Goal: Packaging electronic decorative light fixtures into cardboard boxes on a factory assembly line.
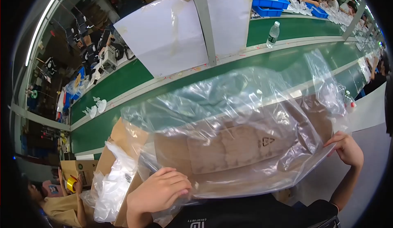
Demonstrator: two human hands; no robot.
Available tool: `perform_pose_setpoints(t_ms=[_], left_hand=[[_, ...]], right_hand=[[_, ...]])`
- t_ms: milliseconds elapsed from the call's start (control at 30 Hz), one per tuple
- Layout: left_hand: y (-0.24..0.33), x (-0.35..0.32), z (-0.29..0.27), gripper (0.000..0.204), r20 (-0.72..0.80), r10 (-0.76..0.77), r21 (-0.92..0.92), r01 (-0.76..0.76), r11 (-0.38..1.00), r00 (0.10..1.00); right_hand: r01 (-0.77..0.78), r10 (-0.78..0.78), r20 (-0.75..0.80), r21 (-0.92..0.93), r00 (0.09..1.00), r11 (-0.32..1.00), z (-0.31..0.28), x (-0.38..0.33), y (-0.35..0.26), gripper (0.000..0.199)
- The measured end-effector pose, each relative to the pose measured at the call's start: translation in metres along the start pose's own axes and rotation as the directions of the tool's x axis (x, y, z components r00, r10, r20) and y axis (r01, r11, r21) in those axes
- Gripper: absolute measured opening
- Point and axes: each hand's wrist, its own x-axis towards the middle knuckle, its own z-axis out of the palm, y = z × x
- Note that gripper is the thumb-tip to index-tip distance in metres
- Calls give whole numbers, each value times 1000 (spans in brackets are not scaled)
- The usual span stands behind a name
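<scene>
A large clear plastic bag (245,91) is spread wide in front of me, its far part puffed up over the green belt. Through the film shows an open cardboard box (174,154), with a paler brown panel inside it. Fingers curled, my left hand (159,189) is closed on the bag's near left edge. At the near right corner, the thumb and fingers of my right hand (348,148) pinch the bag's rim. Just left of my left hand, crumpled white plastic bags (114,183) lie in a second cardboard box (123,136).
Beyond the bag runs a green conveyor belt (139,95) with small clear plastic parts (96,107) at its left. A water bottle (273,35) stands on the ledge behind, near blue trays (268,1). At lower left, another person holds a yellow tape roll (71,184) beside a carton (80,170).
</scene>
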Motion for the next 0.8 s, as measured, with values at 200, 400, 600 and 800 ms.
perform_pose_setpoints(t_ms=[200, 400, 600, 800], left_hand=[[-6, -18, -1, 24, -115, -40, 133, 55, 990, 993], [-13, -27, 12, 38, -112, -217, 75, 226, 971, 970], [-27, 16, 31, 62, -29, -73, 321, 78, 944, 997], [-31, 27, 57, 84, 93, -26, 353, -8, 936, 995]], right_hand=[[-125, 124, 59, 11, 991, 992, 3, -17, 2, 28], [169, -169, -10, -12, 986, 986, -43, -27, -37, 25], [587, -626, -196, -226, 755, 778, -57, 85, -149, 40], [923, -926, 298, -369, 231, 112, 109, 228, -198, 61]])
